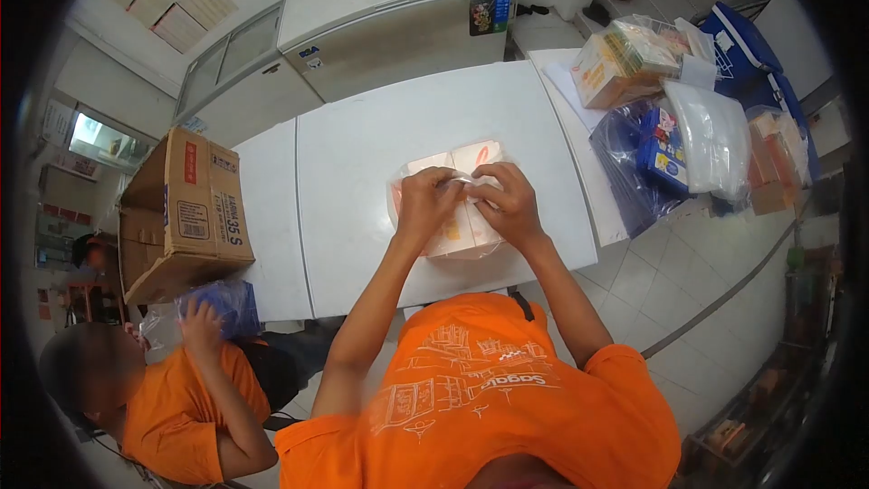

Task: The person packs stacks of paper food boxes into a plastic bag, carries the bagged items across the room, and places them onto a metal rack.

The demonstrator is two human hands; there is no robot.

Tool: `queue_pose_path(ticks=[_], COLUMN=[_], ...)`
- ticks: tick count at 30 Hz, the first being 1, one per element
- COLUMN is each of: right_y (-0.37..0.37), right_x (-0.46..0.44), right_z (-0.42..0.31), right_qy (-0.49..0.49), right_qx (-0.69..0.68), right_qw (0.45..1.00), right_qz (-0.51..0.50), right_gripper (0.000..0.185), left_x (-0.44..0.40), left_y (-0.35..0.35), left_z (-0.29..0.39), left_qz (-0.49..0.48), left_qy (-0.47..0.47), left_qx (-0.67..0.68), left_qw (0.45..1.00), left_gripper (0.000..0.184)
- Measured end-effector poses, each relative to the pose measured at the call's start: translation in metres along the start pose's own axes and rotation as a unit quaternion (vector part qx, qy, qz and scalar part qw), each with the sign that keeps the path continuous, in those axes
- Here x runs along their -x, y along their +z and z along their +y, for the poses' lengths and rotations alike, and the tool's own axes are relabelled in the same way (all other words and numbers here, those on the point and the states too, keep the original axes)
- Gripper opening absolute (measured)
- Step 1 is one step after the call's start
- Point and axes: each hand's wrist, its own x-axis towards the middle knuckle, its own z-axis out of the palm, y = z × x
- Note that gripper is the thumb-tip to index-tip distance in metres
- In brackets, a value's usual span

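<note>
A clear plastic bag [460, 251] lies on the white table [353, 154], wrapped around several white boxes with orange print [472, 156]. My left hand [425, 205] is closed in a pinch on gathered plastic at the top of the bag. Right beside it, my right hand [509, 205] pinches the same bunched plastic, fingertips almost touching those of the left. Both hands rest over the middle of the boxes and partly hide them.
An open cardboard carton [204, 208] stands at the table's left end. Beside it, a co-worker in orange [181, 407] handles a blue item in clear plastic [226, 306]. Bagged boxes [625, 59], a blue pack [665, 149] and clear plastic bags [711, 140] lie right. A chest freezer [389, 36] stands behind.
</note>
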Motion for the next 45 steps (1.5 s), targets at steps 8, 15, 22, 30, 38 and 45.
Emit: queue_pose_path(ticks=[8, 15, 22, 30, 38, 45], right_y=[-0.003, -0.009, -0.005, -0.035, -0.04, -0.015], right_x=[0.003, -0.01, 0.018, -0.011, 0.029, 0.027], right_z=[0.003, 0.001, 0.013, -0.026, 0.002, 0.007], right_qy=[-0.028, -0.068, -0.032, 0.025, 0.136, 0.238], right_qx=[0.076, 0.045, 0.003, -0.025, -0.04, -0.29], right_qw=[0.997, 0.996, 0.997, 0.999, 0.983, 0.926], right_qz=[0.004, 0.026, -0.07, -0.013, -0.114, -0.04], right_gripper=[0.02, 0.017, 0.011, 0.015, 0.013, 0.016], left_x=[-0.017, -0.025, -0.037, -0.003, -0.002, 0.004], left_y=[-0.018, -0.012, 0.01, 0.004, 0.004, 0.006], left_z=[-0.004, 0.009, -0.021, 0.023, -0.032, 0.001], left_qz=[-0.154, -0.083, 0.017, 0.109, 0.112, -0.129], left_qy=[-0.054, -0.02, 0.059, 0.16, 0.18, -0.002], left_qx=[0.177, 0.124, -0.052, -0.004, -0.132, 0.184], left_qw=[0.971, 0.989, 0.997, 0.981, 0.968, 0.974], left_gripper=[0.017, 0.017, 0.012, 0.013, 0.009, 0.024])
